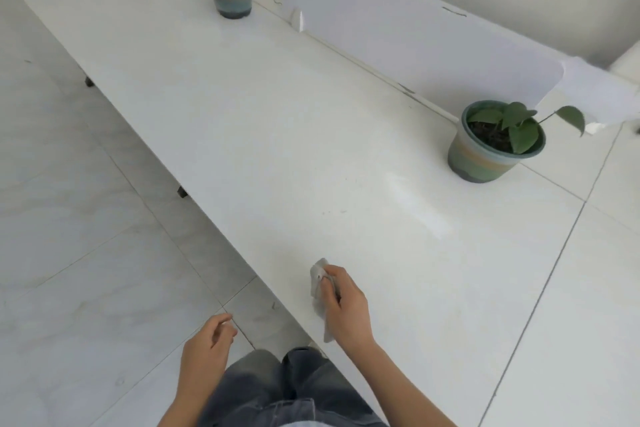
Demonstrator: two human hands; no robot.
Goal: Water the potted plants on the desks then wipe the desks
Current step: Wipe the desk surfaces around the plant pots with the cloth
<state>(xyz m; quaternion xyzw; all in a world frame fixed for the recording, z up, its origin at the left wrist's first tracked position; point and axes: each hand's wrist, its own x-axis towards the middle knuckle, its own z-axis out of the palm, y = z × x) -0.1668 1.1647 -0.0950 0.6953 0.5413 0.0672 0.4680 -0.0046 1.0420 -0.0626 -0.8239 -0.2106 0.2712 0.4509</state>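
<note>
While R grip (341,302) holds cloth (317,282) on desk (277,132), L grip (207,347) hangs slack over tiles (86,253).

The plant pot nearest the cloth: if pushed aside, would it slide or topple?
The pot would probably slide, since the desk looks smooth and glossy. Filled with soil, it is likely heavy enough to resist tipping. Its base is narrower than its rim, so a high push might rock it.
</note>
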